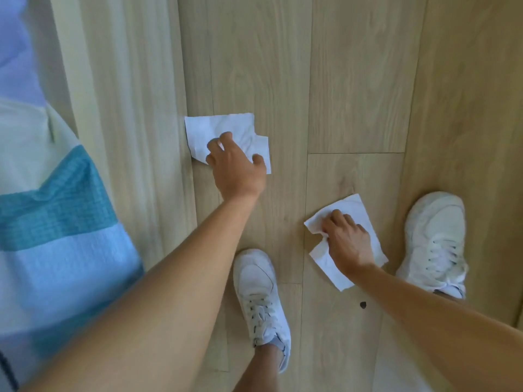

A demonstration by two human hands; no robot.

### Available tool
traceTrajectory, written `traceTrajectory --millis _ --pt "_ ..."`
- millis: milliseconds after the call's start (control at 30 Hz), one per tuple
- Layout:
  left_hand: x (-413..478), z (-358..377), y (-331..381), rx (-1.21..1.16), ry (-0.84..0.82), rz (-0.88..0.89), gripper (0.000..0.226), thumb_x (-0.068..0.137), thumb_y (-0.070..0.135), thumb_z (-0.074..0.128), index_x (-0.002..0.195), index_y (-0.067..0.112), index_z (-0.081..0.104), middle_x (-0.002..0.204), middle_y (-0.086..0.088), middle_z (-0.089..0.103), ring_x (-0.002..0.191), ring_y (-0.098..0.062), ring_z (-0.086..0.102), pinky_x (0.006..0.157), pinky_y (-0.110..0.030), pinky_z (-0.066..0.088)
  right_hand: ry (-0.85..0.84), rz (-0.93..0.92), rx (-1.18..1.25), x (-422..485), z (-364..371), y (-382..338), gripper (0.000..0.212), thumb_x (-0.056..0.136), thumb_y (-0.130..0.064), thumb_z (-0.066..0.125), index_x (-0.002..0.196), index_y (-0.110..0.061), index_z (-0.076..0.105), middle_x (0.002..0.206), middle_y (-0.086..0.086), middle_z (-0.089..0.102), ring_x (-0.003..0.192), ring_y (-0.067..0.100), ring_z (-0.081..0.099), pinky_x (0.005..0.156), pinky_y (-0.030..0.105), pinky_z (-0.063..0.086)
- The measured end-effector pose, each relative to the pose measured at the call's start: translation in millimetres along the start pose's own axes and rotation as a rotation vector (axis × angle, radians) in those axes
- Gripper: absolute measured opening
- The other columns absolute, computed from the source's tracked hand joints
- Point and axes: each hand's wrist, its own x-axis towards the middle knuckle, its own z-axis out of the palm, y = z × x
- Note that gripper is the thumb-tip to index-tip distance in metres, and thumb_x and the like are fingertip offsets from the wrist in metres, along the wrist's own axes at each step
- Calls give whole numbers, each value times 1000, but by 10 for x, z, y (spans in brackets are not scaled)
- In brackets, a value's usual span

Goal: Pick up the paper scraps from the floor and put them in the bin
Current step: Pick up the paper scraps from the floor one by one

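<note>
Two white paper scraps lie on the light wooden floor. The far scrap (210, 131) is near the middle of the view, and my left hand (236, 165) rests on its lower right part, fingers curled into the paper. The near scrap (353, 206) lies between my two shoes; my right hand (346, 236) presses on it with fingers pinching the crumpled paper at its left edge. Both scraps still touch the floor. No bin is in view.
My white shoes stand at the bottom centre (261, 295) and at the right (435, 239). A bed with a blue, teal and white striped cover (53, 210) and a wooden side panel (127, 108) fills the left. A small dark speck (362, 305) lies on the floor.
</note>
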Motion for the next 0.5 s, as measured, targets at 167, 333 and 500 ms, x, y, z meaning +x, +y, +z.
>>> traceTrajectory --millis 167,333,500 --pt "451 230 -63 226 -34 -59 81 81 29 73 146 20 26 154 -14 22 131 -39 33 79 -39 43 -38 -156 61 98 -36 201 31 80 10 53 102 -10 60 103 4 59 93 26 60 50 36 46" --pt "459 155 -219 268 4 52 48 78 6 69 124 7 54 132 -20 47 119 -36 49 93 -36 43 130 -46 542 320 -477 250 20 80 5 54 92 -9 58 95 1 58 83 24 57 65 41 50" --pt "112 -21 241 -123 -84 -51 22 79 -4 53 99 -1 61 99 -16 65 87 -30 63 72 -36 50 274 225 917 575 -1318 227 16 80 2 54 86 -14 55 77 -6 55 65 7 48 55 14 38"
